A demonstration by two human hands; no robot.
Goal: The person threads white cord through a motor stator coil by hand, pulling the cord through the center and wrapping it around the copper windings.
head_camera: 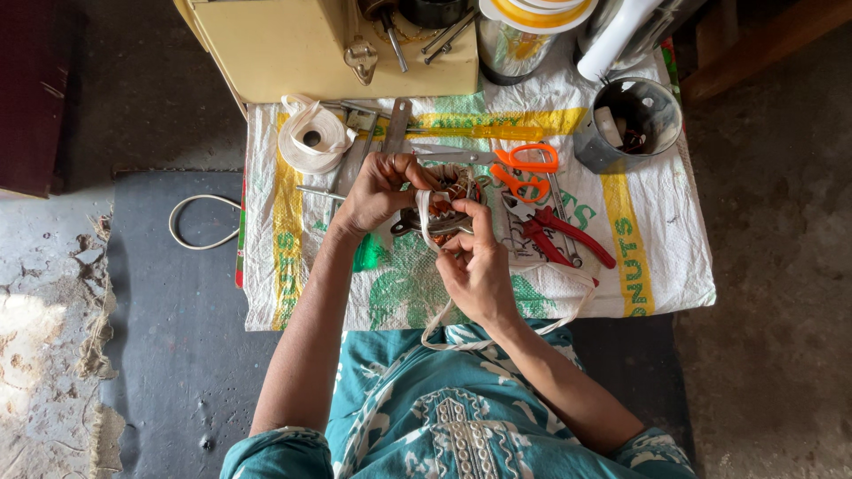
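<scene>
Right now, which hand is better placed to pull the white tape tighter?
The right hand, probably. It pinches the white tape where it loops over the metal coil part, while the left hand grips that part, steadying it.

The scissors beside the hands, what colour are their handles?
Orange handles on the scissors, clearest in the head view.

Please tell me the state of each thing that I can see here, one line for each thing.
left hand: gripping the motor stator
right hand: pinching the white tape
white tape: loose, looped on the stator
tape roll: partly unwound
orange scissors: shut, lying flat
red pliers: handles spread
metal tin: open
</scene>
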